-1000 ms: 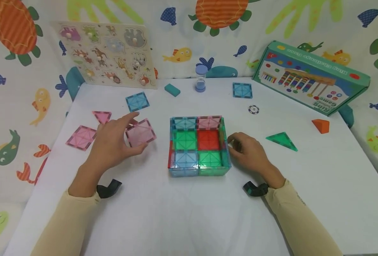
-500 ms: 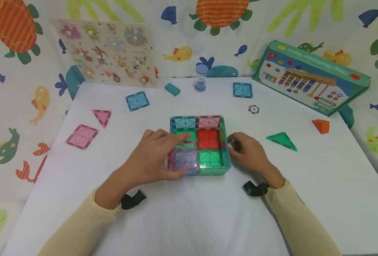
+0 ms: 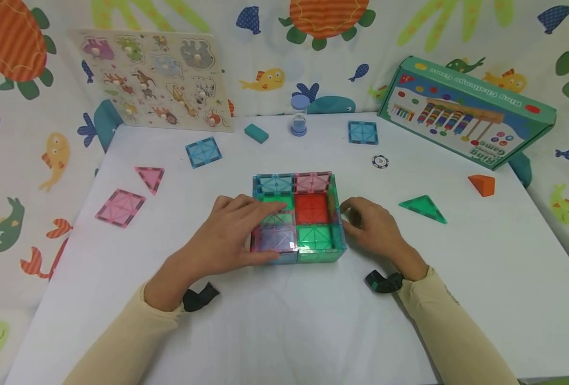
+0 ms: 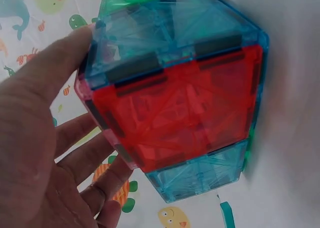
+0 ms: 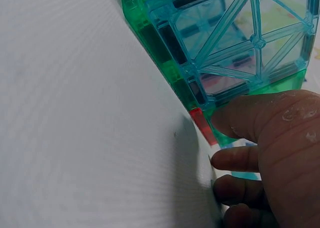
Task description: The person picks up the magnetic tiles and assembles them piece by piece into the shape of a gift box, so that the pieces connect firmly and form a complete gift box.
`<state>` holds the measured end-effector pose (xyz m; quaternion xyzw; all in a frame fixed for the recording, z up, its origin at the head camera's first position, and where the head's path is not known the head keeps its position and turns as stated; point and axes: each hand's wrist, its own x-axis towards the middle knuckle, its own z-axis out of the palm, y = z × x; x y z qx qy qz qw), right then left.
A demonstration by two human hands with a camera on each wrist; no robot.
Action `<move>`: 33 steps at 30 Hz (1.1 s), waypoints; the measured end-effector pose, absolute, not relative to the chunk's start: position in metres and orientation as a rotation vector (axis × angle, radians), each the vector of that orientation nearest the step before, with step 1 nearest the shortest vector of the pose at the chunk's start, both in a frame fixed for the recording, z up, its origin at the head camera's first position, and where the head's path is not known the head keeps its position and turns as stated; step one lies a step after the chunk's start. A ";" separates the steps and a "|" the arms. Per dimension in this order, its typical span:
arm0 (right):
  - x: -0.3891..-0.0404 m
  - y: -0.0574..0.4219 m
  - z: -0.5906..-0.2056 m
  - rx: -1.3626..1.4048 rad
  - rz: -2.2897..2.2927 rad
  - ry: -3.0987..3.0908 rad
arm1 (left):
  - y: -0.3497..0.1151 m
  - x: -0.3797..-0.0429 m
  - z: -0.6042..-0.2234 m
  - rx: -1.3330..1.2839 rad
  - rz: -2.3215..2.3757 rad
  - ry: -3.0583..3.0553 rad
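Translucent magnetic tiles form a low open-topped box [image 3: 319,257] on the white table, with red, green and blue squares in its floor. Over its front left part lies a pink square tile [image 3: 276,238]. My left hand [image 3: 232,235] pinches that tile by its edges, thumb at the front and fingers at the back. The left wrist view shows the tile edge-on [image 4: 122,153] along the box's red side wall [image 4: 185,107]. Loosely curled, my right hand [image 3: 375,228] rests at the right wall, its thumb [image 5: 245,115] against the lower edge.
Loose tiles lie around: a pink square [image 3: 121,208], a pink triangle [image 3: 150,178], two blue squares [image 3: 204,152] and a green triangle [image 3: 425,208]. Behind are a teal block [image 3: 256,133], hourglass [image 3: 299,116], animal puzzle board [image 3: 154,80] and game box [image 3: 467,112].
My left hand has carried the pink square tile rightward from the left of the box and set it over the front left part. My right hand stays by the right wall.
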<state>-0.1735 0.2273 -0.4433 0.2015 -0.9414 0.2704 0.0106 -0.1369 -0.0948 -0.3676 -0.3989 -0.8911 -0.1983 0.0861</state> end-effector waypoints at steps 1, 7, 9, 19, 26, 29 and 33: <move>-0.173 0.227 -0.444 0.629 0.843 -2.931 | -0.095 -0.137 -0.368 -1.188 -0.600 -2.666; -0.173 0.227 -0.445 0.632 0.834 -2.910 | -0.100 -0.135 -0.370 -1.145 -0.662 -2.736; -0.173 0.227 -0.446 0.631 0.837 -2.912 | -0.106 -0.135 -0.370 -1.091 -0.694 -2.731; -0.171 0.230 -0.447 0.617 0.859 -2.915 | -0.215 -0.153 -0.389 -0.240 -0.635 -2.722; -0.172 0.229 -0.445 0.632 0.855 -2.916 | -0.295 -0.156 -0.416 0.231 -0.452 -3.139; -0.173 0.229 -0.444 0.634 0.866 -2.916 | -0.303 -0.156 -0.417 0.277 -0.433 -3.149; -0.172 0.230 -0.445 0.622 0.872 -2.916 | -0.305 -0.160 -0.417 0.348 -0.443 -3.144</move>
